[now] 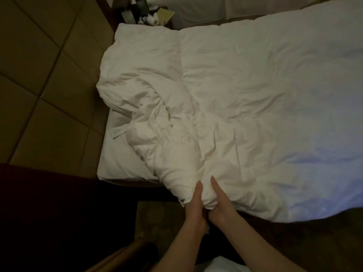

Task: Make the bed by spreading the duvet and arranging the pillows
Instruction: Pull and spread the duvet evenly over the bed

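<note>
While your left hand (193,205) and right hand (221,203) sit side by side, each grasps the bunched near corner of the white duvet (245,107), thumbs on top. Duvet: spread flat over the right of the bed, crumpled in a heap at left. White pillow (145,48): at the far left end, part covered. Bare sheet (117,154): exposed beside the heap. Tiled floor (39,65): left.

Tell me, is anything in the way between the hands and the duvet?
Nothing visible is. The left hand and the right hand already grip the bunched corner of the duvet at the near edge of the bed, thumbs lying on top. The bare sheet beside that corner shows nothing lying on it.
</note>
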Motion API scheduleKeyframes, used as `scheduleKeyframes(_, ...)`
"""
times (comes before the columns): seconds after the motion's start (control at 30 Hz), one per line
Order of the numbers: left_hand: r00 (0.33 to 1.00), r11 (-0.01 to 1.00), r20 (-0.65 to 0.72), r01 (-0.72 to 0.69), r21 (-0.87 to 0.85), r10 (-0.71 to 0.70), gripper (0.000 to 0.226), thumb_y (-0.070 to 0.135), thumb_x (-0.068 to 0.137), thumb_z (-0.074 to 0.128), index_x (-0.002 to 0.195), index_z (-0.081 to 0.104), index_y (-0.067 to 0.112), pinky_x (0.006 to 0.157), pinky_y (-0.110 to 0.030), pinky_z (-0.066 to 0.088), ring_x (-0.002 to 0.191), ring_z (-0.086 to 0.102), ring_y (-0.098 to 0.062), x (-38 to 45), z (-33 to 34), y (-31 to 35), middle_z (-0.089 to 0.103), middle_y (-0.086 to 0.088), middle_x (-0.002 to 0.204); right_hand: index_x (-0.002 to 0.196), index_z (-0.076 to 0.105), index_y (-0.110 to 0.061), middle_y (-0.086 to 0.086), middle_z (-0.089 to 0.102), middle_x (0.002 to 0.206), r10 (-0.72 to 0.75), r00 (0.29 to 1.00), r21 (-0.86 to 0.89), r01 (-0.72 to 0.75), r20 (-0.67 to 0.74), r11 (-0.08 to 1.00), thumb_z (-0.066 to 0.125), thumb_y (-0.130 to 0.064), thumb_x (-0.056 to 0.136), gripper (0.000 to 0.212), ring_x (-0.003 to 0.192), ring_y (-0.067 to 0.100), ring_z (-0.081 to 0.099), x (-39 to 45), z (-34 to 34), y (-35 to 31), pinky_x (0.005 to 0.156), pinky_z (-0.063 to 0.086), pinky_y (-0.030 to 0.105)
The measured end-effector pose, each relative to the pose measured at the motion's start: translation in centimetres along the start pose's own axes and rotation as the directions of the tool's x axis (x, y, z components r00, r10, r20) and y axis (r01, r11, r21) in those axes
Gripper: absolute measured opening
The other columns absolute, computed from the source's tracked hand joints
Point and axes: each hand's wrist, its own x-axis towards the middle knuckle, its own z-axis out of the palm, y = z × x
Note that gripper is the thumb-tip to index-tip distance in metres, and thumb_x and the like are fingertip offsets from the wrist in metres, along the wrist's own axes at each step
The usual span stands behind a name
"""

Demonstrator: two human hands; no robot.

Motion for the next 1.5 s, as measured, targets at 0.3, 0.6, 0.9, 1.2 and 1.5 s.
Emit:
scheduleKeyframes(0.3, 0.914, 0.906, 0.405, 0.178, -0.384, -0.007, 0.053, 0.046, 0.095, 0.060, 0.134, 0.060, 0.011, 0.111, -0.050, 0.039, 0.125, 0.056, -0.036, 4.2, 0.1, 9.9, 0.063, -0.016, 0.133, 0.145, 0.046, -0.029, -0.009, 0.061, 0.135, -0.399, 0.898, -0.158, 0.428, 0.184, 0.890, 0.069, -0.046, 0.086, 0.066, 0.119, 0.015, 0.063, -2.7, 0.5, -5.9, 0.105, 0.043, 0.035)
scheduleKeyframes(0.6, 0.996, 0.985, 0.079, 0.034, 0.167, -0.048, 0.065, 0.024, 0.086, 0.077, 0.143, 0.050, 0.010, 0.097, -0.037, 0.050, 0.110, 0.062, -0.028, 1.5, -5.8, 5.8, 0.064, -0.010, 0.129, 0.115, 0.064, 0.001, 0.026, 0.066, 0.113, -0.190, 0.932, -0.014, 0.195, -0.309, 0.981, 0.055, -0.036, 0.097, 0.042, 0.102, 0.038, 0.064, -0.6, 0.8, 4.5, 0.094, 0.047, 0.047)
scheduleKeyframes(0.9, 0.838, 0.902, 0.434, 0.416, -0.112, -0.332, 0.080, 0.067, 0.080, 0.065, 0.134, 0.060, 0.007, 0.111, -0.048, 0.043, 0.117, 0.063, -0.036, 2.7, -5.9, 10.4, 0.068, -0.021, 0.123, 0.135, 0.054, -0.019, 0.010, 0.062, 0.127, -0.191, 0.979, 0.227, 0.202, -0.072, 0.953, 0.063, -0.041, 0.091, 0.050, 0.106, 0.026, 0.062, -1.2, 11.6, 5.9, 0.067, 0.056, 0.037)
scheduleKeyframes(1.2, 0.843, 0.905, 0.531, 0.290, -0.312, -0.087, 0.060, 0.053, 0.091, 0.057, 0.134, 0.061, 0.011, 0.112, -0.049, 0.035, 0.127, 0.054, -0.035, 4.5, -4.2, 18.2, 0.064, -0.017, 0.132, 0.137, 0.053, -0.021, -0.005, 0.063, 0.129, -0.565, 0.825, -0.249, 0.548, 0.003, 0.799, 0.081, -0.064, 0.065, 0.089, 0.111, 0.011, 0.063, -3.7, 7.9, 1.1, 0.093, 0.048, 0.030)
scheduleKeyframes(1.5, 0.961, 0.961, 0.072, -0.262, -0.087, 0.268, 0.057, 0.020, 0.077, 0.084, 0.129, 0.062, 0.014, 0.085, -0.034, 0.056, 0.103, 0.069, -0.021, 1.6, -8.3, 16.5, 0.072, -0.001, 0.118, 0.148, 0.043, -0.024, -0.012, 0.055, 0.140, -0.606, 0.795, -0.181, 0.595, -0.010, 0.783, 0.060, -0.046, 0.094, 0.061, 0.121, 0.009, 0.058, -2.3, 7.0, 3.2, 0.101, 0.042, 0.028)
